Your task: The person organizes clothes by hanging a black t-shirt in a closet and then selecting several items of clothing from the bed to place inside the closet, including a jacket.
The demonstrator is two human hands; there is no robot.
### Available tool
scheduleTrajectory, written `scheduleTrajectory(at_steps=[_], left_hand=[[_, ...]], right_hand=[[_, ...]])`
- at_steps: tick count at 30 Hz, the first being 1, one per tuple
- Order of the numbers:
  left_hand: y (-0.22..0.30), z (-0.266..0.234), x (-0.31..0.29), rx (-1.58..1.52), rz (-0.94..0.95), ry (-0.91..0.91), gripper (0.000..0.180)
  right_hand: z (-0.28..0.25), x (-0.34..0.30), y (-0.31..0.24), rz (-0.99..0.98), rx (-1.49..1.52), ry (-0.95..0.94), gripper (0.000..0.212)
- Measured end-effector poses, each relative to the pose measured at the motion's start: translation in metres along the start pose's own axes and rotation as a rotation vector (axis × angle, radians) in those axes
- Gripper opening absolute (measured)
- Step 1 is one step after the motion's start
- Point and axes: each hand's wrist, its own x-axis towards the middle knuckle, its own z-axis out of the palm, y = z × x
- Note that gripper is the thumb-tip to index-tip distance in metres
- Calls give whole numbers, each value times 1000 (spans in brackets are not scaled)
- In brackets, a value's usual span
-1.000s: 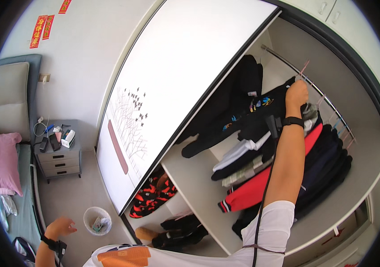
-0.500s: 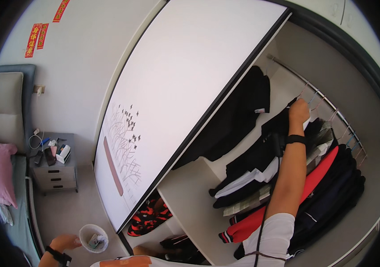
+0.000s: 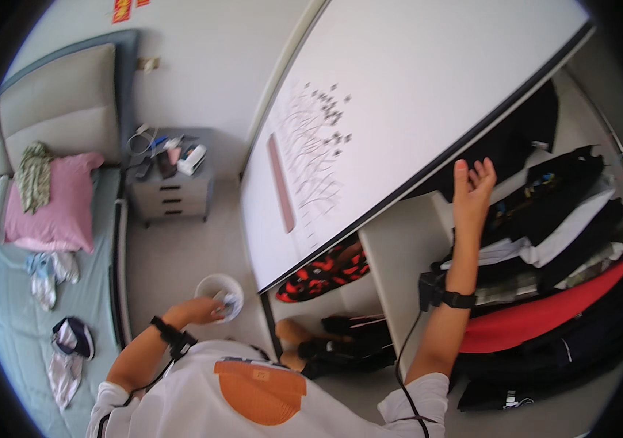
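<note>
My right hand [image 3: 474,191] is raised in front of the opening of the wardrobe, palm showing, fingers apart and nothing in it. Beside it hang several garments: a dark one with a pattern [image 3: 527,196], a white-and-black one [image 3: 552,244], a plaid one [image 3: 596,266] and a red one [image 3: 545,310]. Black clothing [image 3: 505,150] hangs behind the hand, next to the sliding door [image 3: 406,109]. My left hand [image 3: 198,310] hangs low at the left, fingers loosely stretched, overlapping the near side of a white waste bin [image 3: 216,281] in view. No held object shows in it.
Left of me stands a bed [image 3: 96,292] with a pink pillow [image 3: 52,204] and some loose clothes [image 3: 67,365]. A grey nightstand [image 3: 169,190] carries small items and cables. Lower wardrobe compartments hold a red-and-black patterned item [image 3: 326,274] and dark clothes [image 3: 348,350].
My right hand has come away from the black garment on the rail and opened. The view has swung left and down, bringing more of the bed in. My left hand now overlaps the bin.
</note>
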Motion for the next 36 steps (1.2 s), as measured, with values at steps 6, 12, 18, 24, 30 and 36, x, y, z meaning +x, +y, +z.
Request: scheduleTrajectory(at_steps=[6,12,18,24,30,36], left_hand=[[-22,3,-82,-117,-235,114,35],[-155,91,-201,580,-152,166,20],[-112,128,-232,-414,-668,157,14],[-128,156,-214,-955,-693,161,24],[-166,118,-190,-885,-731,295,21],[-188,52,-153,-721,-750,184,24]], right_hand=[[72,-76,64,220,20,-17,79],[88,-80,96,169,-76,37,49],[55,-79,100,221,-109,-67,50],[23,-98,108,271,-110,-69,50],[8,-109,50,371,-328,-82,45],[-3,-119,27,373,-549,-33,44]])
